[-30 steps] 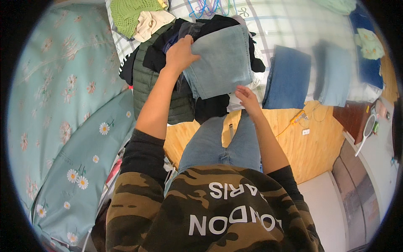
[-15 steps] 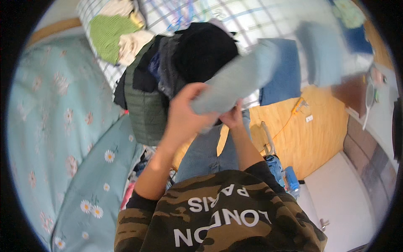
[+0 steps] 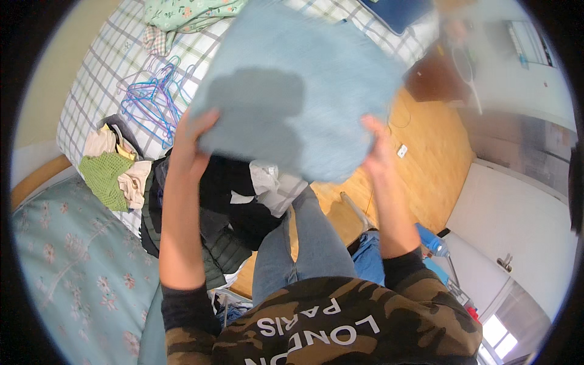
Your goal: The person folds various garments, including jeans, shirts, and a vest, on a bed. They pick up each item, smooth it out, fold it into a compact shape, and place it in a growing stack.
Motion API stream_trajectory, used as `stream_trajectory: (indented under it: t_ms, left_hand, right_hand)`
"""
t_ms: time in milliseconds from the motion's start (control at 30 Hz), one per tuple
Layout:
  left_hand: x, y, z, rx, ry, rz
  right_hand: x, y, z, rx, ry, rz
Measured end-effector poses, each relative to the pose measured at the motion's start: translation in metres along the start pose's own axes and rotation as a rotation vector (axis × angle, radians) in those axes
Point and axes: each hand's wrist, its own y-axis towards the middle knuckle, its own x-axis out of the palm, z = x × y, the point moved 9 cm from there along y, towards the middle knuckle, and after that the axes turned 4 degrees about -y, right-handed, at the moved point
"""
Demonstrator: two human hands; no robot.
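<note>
A flat, light-blue folded garment [image 3: 334, 79] is held up between my two hands above the bed's near edge, slightly smeared by motion. My left hand [image 3: 196, 137] grips its left edge, thumb on top and the other fingers mostly hidden beneath. At its right edge, my right hand [image 3: 378, 145] closes on it in the same way. A dark shadow falls across the cloth. Below it lies a heap of black clothing [image 3: 234, 194] with a white piece on top, beside a dark green quilted jacket [image 3: 225, 252].
Several coloured hangers [image 3: 149, 100] lie on the checked bed sheet [image 3: 97, 67], near a green knitted piece [image 3: 106, 176] and a green floral cloth [image 3: 191, 15]. A dark blue folded item [image 3: 395, 12] sits at the far edge. A floral teal cover [image 3: 79, 267] hangs at left.
The light-blue garment, earlier tilted and narrow in my hands, is now spread flat and raised farther out. My hands have moved apart, and the view has shifted, bringing the hangers into fuller sight.
</note>
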Motion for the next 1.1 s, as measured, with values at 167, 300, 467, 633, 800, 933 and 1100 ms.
stream_trajectory:
  t_ms: [167, 300, 467, 633, 800, 933, 1100]
  left_hand:
    - [0.151, 0.145, -0.022, 0.184, 0.140, -0.305]
    - [0.138, 0.248, -0.100, 0.121, 0.671, 0.104]
    - [0.058, 0.221, -0.180, 0.192, 0.823, 0.366]
    - [-0.014, 0.059, -0.190, 0.055, 0.898, 0.526]
    - [-0.074, -0.064, -0.132, 0.048, 1.328, 0.749]
    - [-0.149, -0.118, -0.073, 0.233, 1.532, 1.111]
    - [-0.233, -0.079, -0.058, -0.096, 1.672, 0.983]
  right_hand:
    - [-0.068, 0.071, -0.131, -0.265, 0.063, -0.049]
    - [-0.178, 0.204, -0.119, -0.277, -0.114, 0.044]
    - [-0.304, 0.352, -0.044, 0.012, -0.362, 0.257]
    - [-0.286, 0.331, -0.052, 0.005, -0.351, -0.035]
    - [-0.282, 0.258, -0.065, 0.021, -0.436, 0.483]
    - [-0.205, 0.199, -0.025, -0.241, -0.757, 0.161]
    - [-0.091, 0.106, 0.146, 0.064, -0.911, -0.220]
